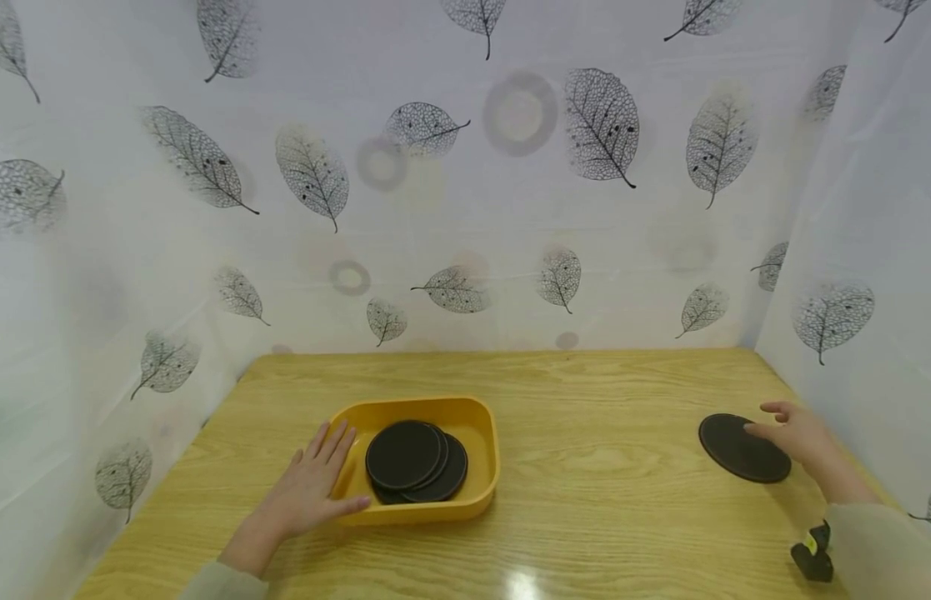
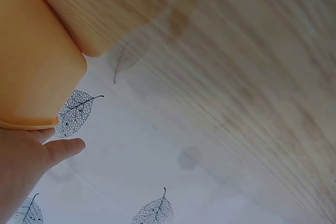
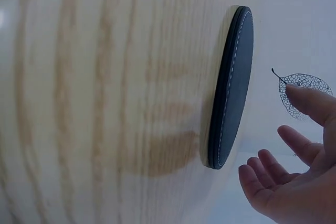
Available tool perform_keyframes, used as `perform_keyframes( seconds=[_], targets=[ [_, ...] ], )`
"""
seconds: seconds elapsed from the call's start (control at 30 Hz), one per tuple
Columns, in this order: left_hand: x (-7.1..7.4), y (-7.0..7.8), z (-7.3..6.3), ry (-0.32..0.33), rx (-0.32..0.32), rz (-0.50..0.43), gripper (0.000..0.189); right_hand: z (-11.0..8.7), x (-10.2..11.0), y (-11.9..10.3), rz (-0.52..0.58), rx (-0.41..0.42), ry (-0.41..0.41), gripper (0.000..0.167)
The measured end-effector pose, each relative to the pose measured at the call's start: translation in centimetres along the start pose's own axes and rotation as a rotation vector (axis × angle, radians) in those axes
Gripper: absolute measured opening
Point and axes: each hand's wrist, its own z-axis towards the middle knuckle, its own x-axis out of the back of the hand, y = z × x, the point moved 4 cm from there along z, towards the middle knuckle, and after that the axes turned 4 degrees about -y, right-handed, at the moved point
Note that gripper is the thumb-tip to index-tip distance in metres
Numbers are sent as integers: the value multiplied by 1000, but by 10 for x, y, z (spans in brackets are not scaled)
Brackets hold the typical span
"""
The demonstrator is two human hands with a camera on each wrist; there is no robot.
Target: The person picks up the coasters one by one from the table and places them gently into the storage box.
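Note:
A yellow tray (image 1: 482,433) holds several round black coasters (image 1: 402,454), overlapping in a loose pile. Across the tray's left rim lies my left hand (image 1: 309,487), fingers straight and the thumb along the front edge. In the left wrist view this hand (image 2: 31,161) touches the rim of the tray (image 2: 42,61). Far to the right, a black coaster (image 1: 743,450) with pale edge stitching lies flat; from the side, the coaster (image 3: 233,90) looks layered, perhaps two stacked. My right hand (image 1: 798,433) hovers over its right side, fingers loosely bent and apart, holding nothing (image 3: 299,177).
The wood-grain table (image 1: 600,500) extends between the tray and the right-hand coaster. A leaf-printed white sheet (image 1: 435,208) stands behind it and along both sides. A small black device with a yellow mark (image 1: 813,553) is by the right sleeve.

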Motion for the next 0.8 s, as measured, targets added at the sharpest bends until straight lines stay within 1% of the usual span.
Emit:
perform_keyframes(
  seconds=[0.13, 0.27, 0.33, 0.4, 0.53, 0.8],
  targets=[
    [1, 1, 0, 3, -3, 7, 91, 3, -3, 0, -43, 6, -38, 72],
    [1, 1, 0, 5, -4, 10, 91, 5, -7, 0, -142, 38, -41, 75],
    [1, 1, 0, 3, -4, 8, 91, 6, -10, 1, -167, 47, -58, 76],
    [1, 1, 0, 2, -3, 4, 91, 7, -13, 3, -172, 48, -90, 78],
    [0, 0, 0, 2, 0, 0, 91, 7, -17, 5, -170, 28, -126, 82],
    [-1, -1, 0, -5, 4, -8, 91, 8, -17, 3, -220, 40, -116, 88]
  ],
)
